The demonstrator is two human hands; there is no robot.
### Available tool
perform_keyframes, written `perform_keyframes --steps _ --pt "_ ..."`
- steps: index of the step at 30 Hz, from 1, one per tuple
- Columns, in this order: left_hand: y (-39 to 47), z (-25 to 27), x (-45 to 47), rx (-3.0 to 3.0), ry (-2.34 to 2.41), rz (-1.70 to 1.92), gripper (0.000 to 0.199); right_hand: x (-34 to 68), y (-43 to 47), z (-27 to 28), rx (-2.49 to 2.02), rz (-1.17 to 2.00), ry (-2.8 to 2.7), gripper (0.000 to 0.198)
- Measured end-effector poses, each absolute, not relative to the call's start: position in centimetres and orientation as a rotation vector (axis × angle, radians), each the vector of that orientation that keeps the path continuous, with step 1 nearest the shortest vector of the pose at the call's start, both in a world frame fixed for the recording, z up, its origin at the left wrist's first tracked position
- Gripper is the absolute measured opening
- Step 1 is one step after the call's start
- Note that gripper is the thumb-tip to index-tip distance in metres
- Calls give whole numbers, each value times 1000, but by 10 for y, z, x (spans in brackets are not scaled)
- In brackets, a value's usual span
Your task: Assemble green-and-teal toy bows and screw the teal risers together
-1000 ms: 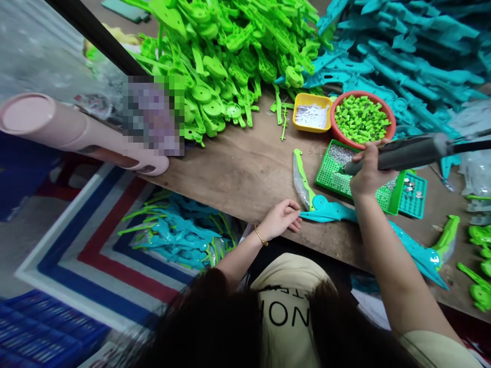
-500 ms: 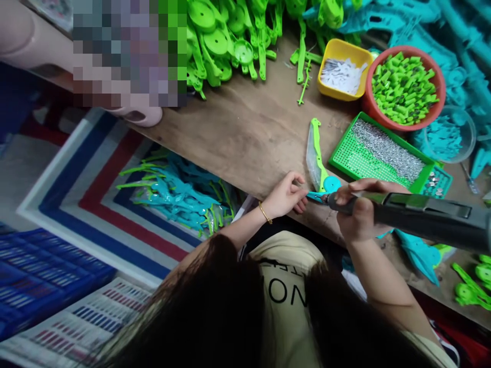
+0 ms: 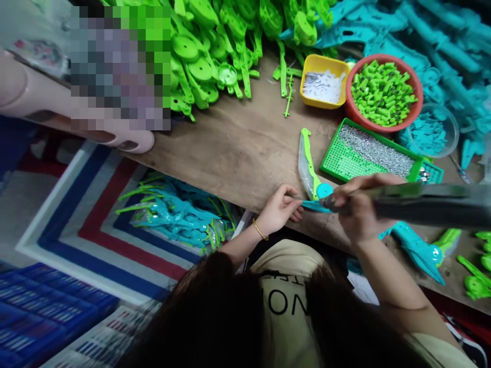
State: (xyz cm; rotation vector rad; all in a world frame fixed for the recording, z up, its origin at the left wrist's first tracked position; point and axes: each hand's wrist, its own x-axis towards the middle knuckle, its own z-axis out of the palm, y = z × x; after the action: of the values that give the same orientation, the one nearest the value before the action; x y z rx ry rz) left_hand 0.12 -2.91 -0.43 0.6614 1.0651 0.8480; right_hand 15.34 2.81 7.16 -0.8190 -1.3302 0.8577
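Note:
My right hand [image 3: 362, 212] is wrapped round a dark electric screwdriver [image 3: 429, 204], which is smeared by motion. Its tip end is over a blue plastic handle [image 3: 316, 205] lying near the table's front edge. The handle joins a round blue disc [image 3: 325, 191] and a green arm with a clear curved blade [image 3: 306, 166], forming one hinged part. My left hand [image 3: 282, 207], with a gold bracelet, is at the handle's left end. Its thumb and forefinger are pinched together; what is between them is too small to make out.
Beyond the part stand a green basket [image 3: 333, 158] of small metal pieces, a yellow tub [image 3: 326, 104], a red bowl [image 3: 416, 112] and a clear tub [image 3: 454, 135]. Green parts [image 3: 203, 66] and blue parts [image 3: 383, 30] are heaped behind. A striped bin [image 3: 90, 214] holds bagged parts below left.
The view has shifted, so the table items sit lower and further left. My left thumb and forefinger have come together beside the handle's end. The screwdriver stays over the handle.

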Motion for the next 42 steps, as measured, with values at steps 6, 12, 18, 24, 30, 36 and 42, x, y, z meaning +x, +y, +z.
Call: perform_keyframes --steps 6,12,18,24,30,36,42 --pt "-39 2 -27 943 1275 800 34 172 107 53 -841 354 -1090 21" --pt "-33 15 -37 1617 1577 861 24 187 122 14 -882 322 -1152 26" --pt "-16 21 -4 2096 1644 1128 21 185 116 20 -815 379 -1135 26" --pt "-4 22 28 2338 1404 972 28 178 110 24 -866 370 -1102 26" --pt "-2 18 46 2457 1436 620 58 177 106 28 -857 400 -1095 24" --pt "-3 14 53 2523 1500 467 64 178 106 28 -955 436 -1117 28" --pt "-4 15 43 2494 1537 511 63 187 90 63 -829 414 -1107 26"
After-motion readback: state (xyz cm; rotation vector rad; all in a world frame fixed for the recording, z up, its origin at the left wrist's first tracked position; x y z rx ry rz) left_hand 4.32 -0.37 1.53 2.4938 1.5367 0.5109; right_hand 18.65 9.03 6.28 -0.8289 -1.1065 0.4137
